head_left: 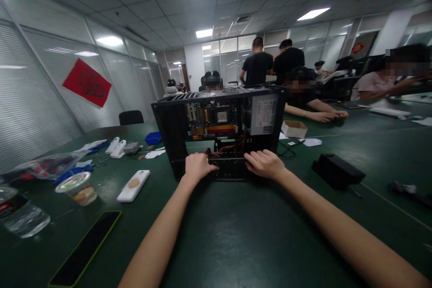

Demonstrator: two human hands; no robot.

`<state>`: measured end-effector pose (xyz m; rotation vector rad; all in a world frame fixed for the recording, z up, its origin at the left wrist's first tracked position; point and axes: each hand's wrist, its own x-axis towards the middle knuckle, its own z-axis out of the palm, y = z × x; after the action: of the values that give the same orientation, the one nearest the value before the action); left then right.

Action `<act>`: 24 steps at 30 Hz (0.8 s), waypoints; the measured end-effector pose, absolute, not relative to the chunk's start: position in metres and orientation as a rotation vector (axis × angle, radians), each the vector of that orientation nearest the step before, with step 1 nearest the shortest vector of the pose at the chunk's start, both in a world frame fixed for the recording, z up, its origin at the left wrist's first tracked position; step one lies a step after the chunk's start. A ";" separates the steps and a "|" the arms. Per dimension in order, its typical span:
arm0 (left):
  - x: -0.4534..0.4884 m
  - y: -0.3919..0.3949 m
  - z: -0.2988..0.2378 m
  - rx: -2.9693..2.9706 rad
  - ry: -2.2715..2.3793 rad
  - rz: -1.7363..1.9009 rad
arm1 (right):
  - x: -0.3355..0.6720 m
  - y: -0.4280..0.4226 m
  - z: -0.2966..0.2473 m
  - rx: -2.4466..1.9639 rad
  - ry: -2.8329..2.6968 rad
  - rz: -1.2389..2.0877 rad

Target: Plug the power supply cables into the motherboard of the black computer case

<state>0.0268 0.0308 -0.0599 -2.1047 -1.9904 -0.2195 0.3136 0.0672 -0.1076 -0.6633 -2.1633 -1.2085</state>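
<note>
An open black computer case (172, 144) stands upright on the green table in front of me. Inside it show the motherboard (202, 119), the power supply (265, 114) at the upper right and red and black cables (232, 144). My left hand (197, 165) grips the lower near edge of the case, thumb pointing inward. To its right my right hand (265, 163) holds the same lower part, fingers curled over the edge. The fingertips of both hands are partly hidden behind that edge.
On the left lie a phone (86, 252), a white power bank-like block (134, 186), a plastic cup (77, 189), a water bottle (23, 216) and a blue tray (153, 138). A black box-shaped object (337, 171) and a small carton (294, 129) sit right. A co-worker's hands (324, 116) rest beyond.
</note>
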 end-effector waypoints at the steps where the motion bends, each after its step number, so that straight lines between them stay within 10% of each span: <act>1: 0.032 0.028 -0.061 -2.094 -2.002 -0.243 | 0.316 0.070 -0.107 -0.692 -2.168 -1.173; 24: 0.030 -0.042 -0.067 -2.295 -1.726 -0.424 | 0.317 -0.012 -0.105 -0.934 -2.218 -0.881</act>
<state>0.0296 -0.0417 -0.0675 -2.2951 -1.7258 -0.4237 0.3171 -0.0117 -0.1055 -0.9342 -2.2176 -0.8811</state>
